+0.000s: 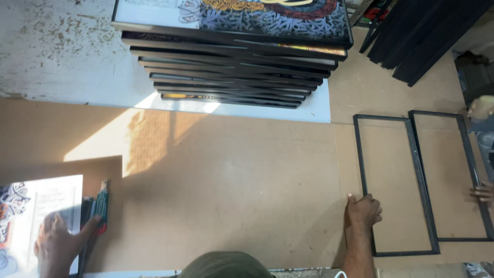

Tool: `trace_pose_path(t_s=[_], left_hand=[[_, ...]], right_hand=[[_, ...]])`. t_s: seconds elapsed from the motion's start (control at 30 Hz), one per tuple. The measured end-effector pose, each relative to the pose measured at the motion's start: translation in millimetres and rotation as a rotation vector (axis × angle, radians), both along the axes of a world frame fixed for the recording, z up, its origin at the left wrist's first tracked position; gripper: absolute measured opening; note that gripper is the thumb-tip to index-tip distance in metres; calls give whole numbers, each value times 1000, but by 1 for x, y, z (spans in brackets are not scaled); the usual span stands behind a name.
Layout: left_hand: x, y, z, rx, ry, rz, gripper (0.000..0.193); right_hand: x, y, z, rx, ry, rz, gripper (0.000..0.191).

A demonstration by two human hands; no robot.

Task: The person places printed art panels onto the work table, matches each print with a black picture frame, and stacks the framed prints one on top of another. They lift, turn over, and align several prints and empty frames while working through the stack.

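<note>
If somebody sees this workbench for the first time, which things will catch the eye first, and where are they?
First, the tall stack of black picture frames at the top centre, with colourful ornamental art on top. Next, two empty black frames lying side by side at the right; the right hand rests on the nearer one. At the lower left, the left hand presses on a white print beside a green utility knife.

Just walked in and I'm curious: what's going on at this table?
A person leans over a brown work table. Their right hand rests on the edge of an empty black frame, with a second empty frame beside it. Their left hand lies flat on a printed picture, its thumb against a green-handled knife. A stack of framed pictures sits further back. Another person's hand touches the second frame.
</note>
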State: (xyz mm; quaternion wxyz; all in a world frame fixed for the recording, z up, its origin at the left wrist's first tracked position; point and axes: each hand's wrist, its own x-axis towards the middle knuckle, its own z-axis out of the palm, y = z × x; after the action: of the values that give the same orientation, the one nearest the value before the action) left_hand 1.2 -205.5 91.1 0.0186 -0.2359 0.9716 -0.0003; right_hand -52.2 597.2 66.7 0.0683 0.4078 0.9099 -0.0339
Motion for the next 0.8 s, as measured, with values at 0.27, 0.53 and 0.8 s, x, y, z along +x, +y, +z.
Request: trace_pose_path(t_s=[0.27, 0.53, 0.8], left_hand=[[120, 19, -16, -150, 56, -38, 83], [105, 60, 18, -55, -309, 3, 90], [106, 104, 25, -34, -124, -160, 88]], right_hand=[[111, -77, -5, -242, 224, 440, 21], [184, -222, -1, -347, 154, 815, 24], [157, -276, 24, -276, 203, 1071, 28]])
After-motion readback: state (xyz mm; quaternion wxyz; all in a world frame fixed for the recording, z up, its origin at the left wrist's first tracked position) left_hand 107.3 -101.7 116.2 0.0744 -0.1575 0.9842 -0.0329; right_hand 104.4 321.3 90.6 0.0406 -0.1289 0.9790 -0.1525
